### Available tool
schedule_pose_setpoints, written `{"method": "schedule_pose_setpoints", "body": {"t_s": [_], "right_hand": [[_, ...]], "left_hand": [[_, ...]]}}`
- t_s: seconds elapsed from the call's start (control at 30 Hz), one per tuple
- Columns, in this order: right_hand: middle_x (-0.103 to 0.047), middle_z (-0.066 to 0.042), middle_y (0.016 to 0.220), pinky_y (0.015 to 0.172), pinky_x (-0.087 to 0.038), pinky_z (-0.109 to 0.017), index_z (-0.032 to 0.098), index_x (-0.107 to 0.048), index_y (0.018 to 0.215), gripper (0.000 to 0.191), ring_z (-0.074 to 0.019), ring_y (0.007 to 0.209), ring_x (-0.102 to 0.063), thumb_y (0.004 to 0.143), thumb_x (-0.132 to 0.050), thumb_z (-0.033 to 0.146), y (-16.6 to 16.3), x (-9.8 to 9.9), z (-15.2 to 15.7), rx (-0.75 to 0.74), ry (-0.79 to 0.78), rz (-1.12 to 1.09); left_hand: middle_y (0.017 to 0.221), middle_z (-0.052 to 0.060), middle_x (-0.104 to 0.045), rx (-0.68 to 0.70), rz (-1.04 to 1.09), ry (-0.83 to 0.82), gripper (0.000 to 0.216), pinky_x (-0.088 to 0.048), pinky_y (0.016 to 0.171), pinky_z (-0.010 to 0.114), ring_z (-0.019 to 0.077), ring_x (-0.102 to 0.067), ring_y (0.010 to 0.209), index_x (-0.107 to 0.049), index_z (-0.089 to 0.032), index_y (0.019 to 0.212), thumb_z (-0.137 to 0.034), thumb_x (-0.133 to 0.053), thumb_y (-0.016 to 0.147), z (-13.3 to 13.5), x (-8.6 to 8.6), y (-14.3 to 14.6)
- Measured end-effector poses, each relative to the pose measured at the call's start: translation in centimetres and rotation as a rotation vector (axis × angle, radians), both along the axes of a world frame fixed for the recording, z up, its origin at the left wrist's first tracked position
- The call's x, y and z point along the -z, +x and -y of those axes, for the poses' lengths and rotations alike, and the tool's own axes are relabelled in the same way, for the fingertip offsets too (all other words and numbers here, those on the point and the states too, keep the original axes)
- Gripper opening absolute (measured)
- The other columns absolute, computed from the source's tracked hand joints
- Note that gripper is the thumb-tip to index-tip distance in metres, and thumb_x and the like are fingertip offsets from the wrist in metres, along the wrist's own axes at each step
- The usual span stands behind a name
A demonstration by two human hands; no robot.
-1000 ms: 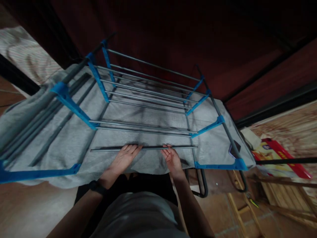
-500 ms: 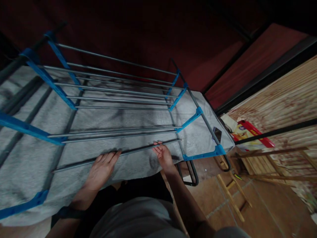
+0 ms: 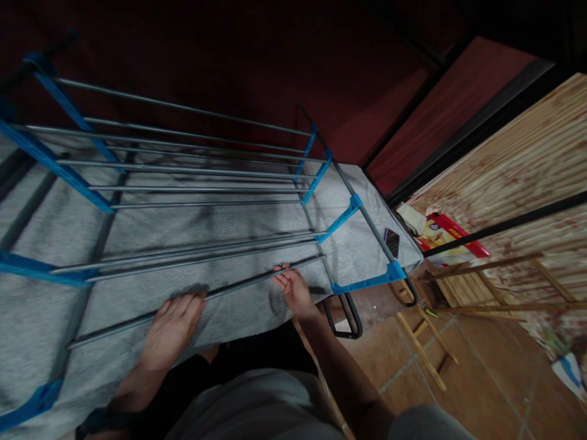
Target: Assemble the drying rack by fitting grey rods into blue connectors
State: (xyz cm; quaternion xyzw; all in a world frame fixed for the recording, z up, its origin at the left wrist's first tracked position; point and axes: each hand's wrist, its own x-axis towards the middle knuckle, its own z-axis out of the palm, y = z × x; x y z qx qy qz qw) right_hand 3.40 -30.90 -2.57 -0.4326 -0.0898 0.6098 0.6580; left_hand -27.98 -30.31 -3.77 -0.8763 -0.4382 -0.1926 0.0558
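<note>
A thin grey metal tube (image 3: 245,283) lies across the near side of a rack made of grey tubes and blue plastic brackets (image 3: 369,283). The fingers of my left hand (image 3: 169,327) are closed over the tube left of its middle. Closer to its right end, my right hand (image 3: 296,292) pinches the same tube from below, palm partly turned up. The tube's right end reaches the rack's right cross tube (image 3: 312,225), while its left end lies over the left one. Behind it, several parallel tubes (image 3: 197,190) run between other blue brackets.
Under the rack spreads a grey cloth (image 3: 220,223) on a table. A phone (image 3: 391,242) rests at its right end. Beyond are a red and yellow package (image 3: 452,235), wooden frames (image 3: 424,345) on the tiled floor (image 3: 493,373), and a dark red panel (image 3: 238,55) at the back.
The view has turned a little to the right, so the rack appears farther left. Both hands keep their hold on the tube, with little other visible movement.
</note>
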Motion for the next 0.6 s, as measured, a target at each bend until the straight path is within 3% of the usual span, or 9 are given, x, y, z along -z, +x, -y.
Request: {"method": "schedule_pose_setpoints", "body": {"t_s": [0.33,0.6], "right_hand": [[-0.080,-0.002,0.089,0.092,-0.061,-0.036,0.025,-0.064,0.083,0.016,-0.0184,0.092,-0.076,0.087,-0.076,0.034,-0.15,0.40,-0.33,-0.009,-0.001,0.029],[-0.080,-0.001,0.087,0.090,-0.062,-0.035,0.026,-0.061,0.080,0.019,-0.0179,0.089,-0.077,0.087,-0.077,0.034,-0.28,0.21,-0.37,-0.001,-0.007,0.042]], "left_hand": [[0.104,0.014,-0.075,-0.044,0.042,-0.110,0.045,-0.050,0.091,0.044,0.0303,-0.070,0.098,-0.067,-0.015,0.121,-0.038,-0.030,0.108,0.09,-0.41,0.33],[0.108,0.016,-0.074,-0.041,0.074,-0.099,0.049,-0.049,0.094,0.045,0.0309,-0.070,0.100,-0.066,-0.013,0.126,-0.045,-0.034,0.107,0.03,-0.06,0.40]]}}
